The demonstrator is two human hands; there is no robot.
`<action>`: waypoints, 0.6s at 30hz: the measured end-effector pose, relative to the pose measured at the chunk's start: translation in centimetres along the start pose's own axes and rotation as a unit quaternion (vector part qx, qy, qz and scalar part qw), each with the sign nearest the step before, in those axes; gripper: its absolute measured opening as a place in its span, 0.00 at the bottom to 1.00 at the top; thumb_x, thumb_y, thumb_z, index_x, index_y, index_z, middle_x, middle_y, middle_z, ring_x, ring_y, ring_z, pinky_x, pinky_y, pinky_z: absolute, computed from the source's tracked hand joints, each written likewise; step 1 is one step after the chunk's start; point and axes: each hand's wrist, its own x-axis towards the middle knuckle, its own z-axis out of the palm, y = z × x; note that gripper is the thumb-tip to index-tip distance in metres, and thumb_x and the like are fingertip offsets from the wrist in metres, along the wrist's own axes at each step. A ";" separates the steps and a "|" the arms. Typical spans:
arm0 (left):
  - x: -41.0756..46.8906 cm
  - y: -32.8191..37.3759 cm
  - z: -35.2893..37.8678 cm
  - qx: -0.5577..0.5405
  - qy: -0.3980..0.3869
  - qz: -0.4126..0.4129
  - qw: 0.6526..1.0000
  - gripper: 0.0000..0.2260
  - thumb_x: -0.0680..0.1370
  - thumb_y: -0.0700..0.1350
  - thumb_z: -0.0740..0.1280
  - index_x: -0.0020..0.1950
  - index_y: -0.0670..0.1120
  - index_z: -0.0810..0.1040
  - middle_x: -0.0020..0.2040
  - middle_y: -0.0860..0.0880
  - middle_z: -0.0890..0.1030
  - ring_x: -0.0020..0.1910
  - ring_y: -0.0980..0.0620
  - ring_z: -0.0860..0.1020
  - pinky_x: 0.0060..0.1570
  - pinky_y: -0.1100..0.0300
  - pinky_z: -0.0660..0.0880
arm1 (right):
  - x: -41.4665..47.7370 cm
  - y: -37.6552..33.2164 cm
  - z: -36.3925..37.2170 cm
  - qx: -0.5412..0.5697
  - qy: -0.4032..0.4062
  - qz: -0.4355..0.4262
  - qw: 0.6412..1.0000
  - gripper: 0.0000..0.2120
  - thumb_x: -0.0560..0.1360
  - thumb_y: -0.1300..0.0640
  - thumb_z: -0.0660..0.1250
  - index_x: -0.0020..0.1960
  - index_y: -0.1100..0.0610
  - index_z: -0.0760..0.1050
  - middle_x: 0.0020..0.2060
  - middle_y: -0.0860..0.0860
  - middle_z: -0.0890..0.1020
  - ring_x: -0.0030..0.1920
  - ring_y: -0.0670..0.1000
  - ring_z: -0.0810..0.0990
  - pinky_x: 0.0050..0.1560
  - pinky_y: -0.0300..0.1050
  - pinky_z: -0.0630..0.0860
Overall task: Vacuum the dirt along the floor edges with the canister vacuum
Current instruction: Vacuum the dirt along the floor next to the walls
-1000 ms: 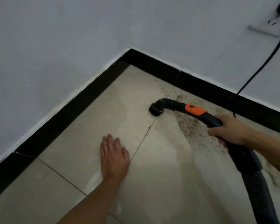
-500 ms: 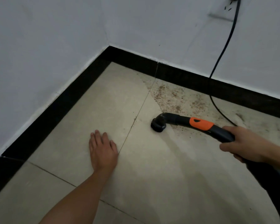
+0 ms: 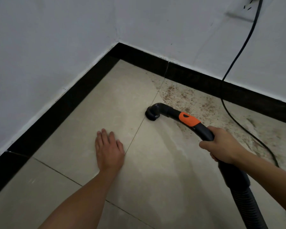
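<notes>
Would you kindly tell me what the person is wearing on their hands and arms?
Nothing is worn: the left hand and right hand have no gloves or wristwear in view, and the forearms are bare, with no sleeves showing.

pale tiled floor [image 3: 155,187], cut by thin grout lines [image 3: 135,134]. bears the left hand [image 3: 109,151] palm down, fingers straight, just left of one such line. meets the round black mouth of the vacuum wand [image 3: 157,111] ahead and to the right of that hand, right on the line. holds brown dirt [image 3: 185,98] scattered ahead of the right hand [image 3: 221,146], up to the black skirting [image 3: 196,76]. carries a black power cord [image 3: 248,132] trailing just right of the right hand, through the dirt.
</notes>
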 end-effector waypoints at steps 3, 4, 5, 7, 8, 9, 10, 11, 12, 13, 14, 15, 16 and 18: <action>0.1 0.0 0.1 0.001 -0.003 0.000 1.000 0.21 0.78 0.46 0.55 0.67 0.37 0.72 0.71 0.33 0.68 0.72 0.34 0.63 0.71 0.43 0.60 | 1.1 -1.0 -0.1 -0.011 -0.030 -0.011 0.999 0.09 0.71 0.61 0.71 0.48 0.54 0.73 0.26 0.55 0.77 0.21 0.51 0.76 0.23 0.43 0.73; 0.1 -0.1 0.2 0.003 -0.004 0.001 1.000 0.20 0.79 0.45 0.57 0.67 0.37 0.72 0.71 0.33 0.68 0.72 0.35 0.63 0.71 0.43 0.60 | 1.5 -1.4 -0.3 -0.014 -0.030 -0.013 0.999 0.09 0.72 0.61 0.71 0.49 0.54 0.73 0.27 0.55 0.78 0.21 0.51 0.77 0.23 0.42 0.73; 0.1 -0.2 0.2 0.006 -0.004 0.002 1.000 0.19 0.79 0.44 0.58 0.67 0.37 0.72 0.71 0.33 0.68 0.72 0.34 0.63 0.71 0.43 0.60 | 1.8 -1.8 -0.3 -0.021 -0.020 -0.015 0.999 0.09 0.72 0.61 0.71 0.49 0.54 0.73 0.29 0.56 0.78 0.22 0.52 0.77 0.24 0.43 0.74; 0.1 -0.2 0.3 0.007 -0.004 0.004 1.000 0.18 0.78 0.41 0.61 0.66 0.37 0.72 0.70 0.33 0.68 0.71 0.34 0.63 0.70 0.42 0.61 | 2.4 -2.4 -0.2 -0.050 0.006 -0.027 0.998 0.10 0.72 0.59 0.71 0.49 0.53 0.72 0.32 0.58 0.79 0.24 0.54 0.78 0.26 0.45 0.76; 0.1 -0.2 0.3 0.006 -0.004 0.005 1.000 0.18 0.77 0.41 0.62 0.66 0.37 0.72 0.70 0.32 0.68 0.71 0.33 0.64 0.70 0.42 0.61 | 2.5 -2.5 0.0 -0.063 0.005 -0.036 0.997 0.10 0.72 0.59 0.71 0.49 0.53 0.72 0.33 0.57 0.79 0.25 0.53 0.79 0.26 0.45 0.76; 0.1 -0.3 0.3 0.006 -0.004 0.006 1.000 0.18 0.77 0.40 0.62 0.66 0.37 0.72 0.70 0.32 0.68 0.71 0.33 0.64 0.70 0.42 0.62 | 2.4 -2.5 0.1 -0.072 -0.012 -0.046 0.996 0.10 0.72 0.59 0.71 0.48 0.51 0.72 0.33 0.57 0.79 0.24 0.52 0.78 0.25 0.45 0.75; 0.1 -0.3 0.3 0.008 -0.005 0.007 1.000 0.18 0.77 0.40 0.62 0.66 0.37 0.72 0.70 0.32 0.68 0.71 0.33 0.64 0.70 0.41 0.62 | 2.1 -2.3 0.1 -0.076 -0.039 -0.055 0.995 0.10 0.71 0.60 0.72 0.47 0.51 0.72 0.32 0.56 0.79 0.23 0.51 0.78 0.25 0.43 0.74; 0.1 -0.3 0.3 0.010 -0.006 0.007 1.000 0.19 0.77 0.40 0.62 0.67 0.37 0.72 0.70 0.32 0.68 0.71 0.33 0.64 0.70 0.41 0.62 | 1.7 -1.8 -0.1 -0.079 -0.070 -0.063 0.992 0.11 0.71 0.61 0.72 0.46 0.50 0.72 0.31 0.55 0.79 0.23 0.50 0.77 0.24 0.42 0.74; 0.1 -0.3 0.3 0.010 -0.006 0.006 1.000 0.19 0.76 0.40 0.62 0.67 0.37 0.72 0.70 0.32 0.68 0.71 0.33 0.64 0.70 0.41 0.62 | 1.3 -1.2 -0.5 -0.081 -0.095 -0.067 0.990 0.11 0.70 0.61 0.72 0.45 0.50 0.72 0.30 0.54 0.78 0.22 0.49 0.77 0.24 0.40 0.73; 0.1 -0.2 0.3 0.009 -0.005 0.008 1.000 0.19 0.76 0.39 0.62 0.67 0.37 0.72 0.70 0.32 0.68 0.71 0.33 0.64 0.70 0.41 0.62 | 0.8 -0.4 -1.1 -0.084 -0.110 -0.067 0.988 0.10 0.70 0.62 0.72 0.45 0.51 0.73 0.30 0.54 0.78 0.22 0.48 0.76 0.24 0.40 0.73; 0.1 -0.3 0.3 0.009 -0.004 0.010 1.000 0.19 0.75 0.39 0.62 0.66 0.36 0.72 0.70 0.32 0.68 0.71 0.33 0.64 0.70 0.41 0.62 | 0.3 0.4 -1.8 -0.090 -0.116 -0.062 0.987 0.10 0.70 0.62 0.72 0.45 0.51 0.73 0.31 0.54 0.78 0.22 0.48 0.76 0.24 0.39 0.73; 0.1 -0.3 0.3 0.010 -0.003 0.013 1.000 0.19 0.75 0.38 0.62 0.66 0.36 0.72 0.70 0.32 0.68 0.71 0.32 0.64 0.69 0.40 0.63 | 0.1 1.2 -2.5 -0.098 -0.110 -0.052 0.988 0.11 0.70 0.62 0.72 0.45 0.50 0.74 0.31 0.54 0.78 0.23 0.48 0.77 0.24 0.39 0.73; 0.1 -0.3 0.3 0.012 -0.003 0.016 1.000 0.19 0.74 0.38 0.63 0.65 0.35 0.73 0.69 0.31 0.69 0.70 0.32 0.65 0.69 0.40 0.63 | 0.0 1.9 -3.2 -0.112 -0.093 -0.042 0.988 0.11 0.70 0.61 0.73 0.46 0.50 0.74 0.32 0.54 0.79 0.23 0.49 0.77 0.24 0.39 0.74; 0.3 -0.2 0.4 0.018 -0.006 0.008 1.000 0.19 0.73 0.37 0.65 0.64 0.34 0.73 0.68 0.30 0.69 0.69 0.31 0.65 0.68 0.39 0.63 | 0.6 2.7 -4.1 -0.168 -0.030 -0.032 0.985 0.12 0.71 0.58 0.73 0.46 0.47 0.72 0.32 0.52 0.79 0.25 0.49 0.78 0.26 0.41 0.74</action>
